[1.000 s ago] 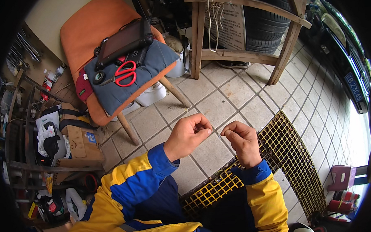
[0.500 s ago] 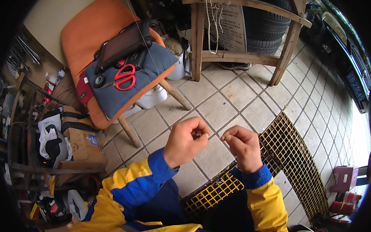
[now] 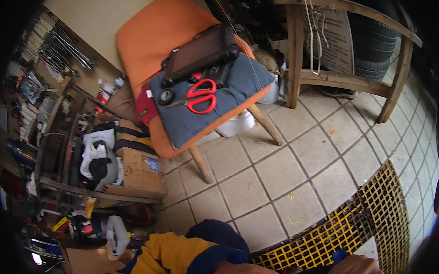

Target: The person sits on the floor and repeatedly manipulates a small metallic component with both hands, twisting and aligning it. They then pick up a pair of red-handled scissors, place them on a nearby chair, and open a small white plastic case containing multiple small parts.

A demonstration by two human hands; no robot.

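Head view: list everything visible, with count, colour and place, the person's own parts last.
Chair: one, orange, upper centre.
Cushion: one, grey-blue, on the chair.
Scissors: one, red-handled, on the cushion.
Tablet: one, black, at the cushion's back.
Grate: one, yellow, lower right floor.
Frame: one, wooden, upper right.
Box: one, cardboard, left of the chair.
Left hand: bottom edge, fingers hidden.
Right hand: bottom edge, fingers hidden.

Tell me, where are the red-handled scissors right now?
In the head view, the red-handled scissors lie above centre on the blue-grey cushion of the orange chair, just below a black tablet-like device and right of a small roll of tape.
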